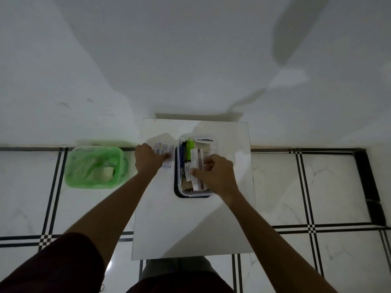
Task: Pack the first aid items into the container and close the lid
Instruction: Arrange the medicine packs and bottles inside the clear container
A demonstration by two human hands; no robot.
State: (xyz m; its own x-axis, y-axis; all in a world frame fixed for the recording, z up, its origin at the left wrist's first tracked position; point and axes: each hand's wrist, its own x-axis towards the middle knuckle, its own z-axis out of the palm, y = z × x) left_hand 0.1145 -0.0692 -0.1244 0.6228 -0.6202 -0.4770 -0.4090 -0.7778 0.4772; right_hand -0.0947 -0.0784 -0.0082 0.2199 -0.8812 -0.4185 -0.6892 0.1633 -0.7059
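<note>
A clear plastic container [180,188] stands on a dark lid [176,191] on the small white table [190,225]. Inside lie a green item [189,150], a white box with a brown stripe [198,158] and other packets. My right hand [213,173] is over the container, its fingers closed on a small white packet [189,172] at the container's middle. My left hand [149,159] rests on a flat white packet with blue print [166,150] that lies on the table just left of the container; its fingers press on the packet.
A green bin [95,167] lined with a green bag stands on the tiled floor left of the table. The white wall rises right behind the table. The table's near half is bare.
</note>
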